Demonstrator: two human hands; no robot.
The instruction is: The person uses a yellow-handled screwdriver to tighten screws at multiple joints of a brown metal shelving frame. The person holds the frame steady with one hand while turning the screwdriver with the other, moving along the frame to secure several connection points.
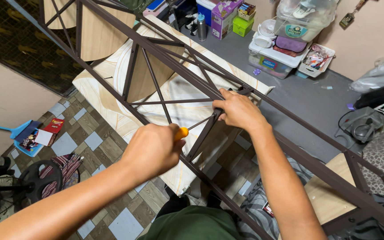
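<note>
Left hand (153, 150): clenched on orange-handled screwdriver (191, 128), tip at brace joint of brown frame (290, 146); right hand (240, 110): grasping that joint—best kept shaft-square, pressed firmly, joint steadied.

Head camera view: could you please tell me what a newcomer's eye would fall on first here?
First, the dark brown metal frame that crosses the picture from upper left to lower right. At the centre, the left hand grips a screwdriver with an orange handle, its shaft pointing at a joint of the frame, where the right hand clasps a bar. Beyond, at the top right, stacked plastic boxes stand against the wall.
</note>
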